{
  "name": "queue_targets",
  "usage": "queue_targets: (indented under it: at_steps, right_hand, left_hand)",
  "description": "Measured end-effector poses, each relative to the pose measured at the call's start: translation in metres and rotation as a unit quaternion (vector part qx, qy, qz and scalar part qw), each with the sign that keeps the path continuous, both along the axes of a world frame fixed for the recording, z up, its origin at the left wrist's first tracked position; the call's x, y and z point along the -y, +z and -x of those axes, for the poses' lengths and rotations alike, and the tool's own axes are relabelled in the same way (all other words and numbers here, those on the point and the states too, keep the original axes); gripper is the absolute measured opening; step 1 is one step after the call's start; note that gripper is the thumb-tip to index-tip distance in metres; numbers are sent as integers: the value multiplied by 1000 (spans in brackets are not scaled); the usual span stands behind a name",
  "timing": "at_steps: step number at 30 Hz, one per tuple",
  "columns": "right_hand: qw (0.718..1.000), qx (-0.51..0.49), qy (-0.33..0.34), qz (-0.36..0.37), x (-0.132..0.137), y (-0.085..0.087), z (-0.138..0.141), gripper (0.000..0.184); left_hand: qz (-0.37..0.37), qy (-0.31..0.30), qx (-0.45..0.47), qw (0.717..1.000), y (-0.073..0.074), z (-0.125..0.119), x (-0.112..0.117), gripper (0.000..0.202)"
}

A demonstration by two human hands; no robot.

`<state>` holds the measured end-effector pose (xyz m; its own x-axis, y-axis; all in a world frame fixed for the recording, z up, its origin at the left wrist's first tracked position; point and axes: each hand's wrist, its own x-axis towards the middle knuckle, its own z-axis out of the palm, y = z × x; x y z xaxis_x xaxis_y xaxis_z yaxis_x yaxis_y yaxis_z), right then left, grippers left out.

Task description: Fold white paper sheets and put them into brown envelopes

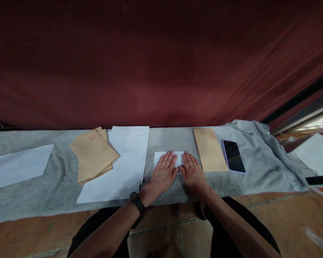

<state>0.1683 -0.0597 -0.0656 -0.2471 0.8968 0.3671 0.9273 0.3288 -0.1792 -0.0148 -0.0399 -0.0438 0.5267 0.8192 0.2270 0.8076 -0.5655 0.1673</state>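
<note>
A small white folded sheet of paper (179, 157) lies on the grey cloth in front of me. My left hand (164, 170) rests flat on its left part, fingers stretched out and pointing away from me. On its right edge lies my right hand (193, 172), also flat with the fingers extended. The two thumbs nearly meet at the near edge of the paper, and the hands cover much of it. Just right of my right hand is a stack of brown envelopes (211, 150). White sheets (126, 165) lie to the left of my left hand.
More brown envelopes (94, 154) sit in a loose pile, partly on the white sheets. Another white sheet (18, 165) lies far left. A phone (233, 156) with a purple edge is right of the envelope stack. Dark red fabric (161, 71) rises behind the grey cloth (263, 157).
</note>
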Motion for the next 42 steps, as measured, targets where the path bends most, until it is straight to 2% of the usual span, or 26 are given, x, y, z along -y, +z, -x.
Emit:
queue_targets:
  at_steps: [9,15,27,31,38,42]
  right_hand:
    - [1000,0,-2,-2,1,1,0,59]
    - [1000,-4,-3,-2,1,2,0,58]
    - [1000,-7,-1,5,-1,2,-5,57]
    - [999,-10,-8,31,-5,3,-6,53]
    - [998,-36,-5,53,-26,1,-8,53]
    - [997,-51,-2,58,-37,-1,-6,54]
  left_hand:
    - [0,39,-3,999,-7,7,-14,65]
    - [0,74,-22,997,-5,16,-17,69]
    - [-22,114,8,993,-7,30,-16,61]
    - [-9,115,-11,993,1,32,-18,55]
    - [54,103,-19,993,30,37,-42,40]
    - [84,100,8,991,35,42,-56,36]
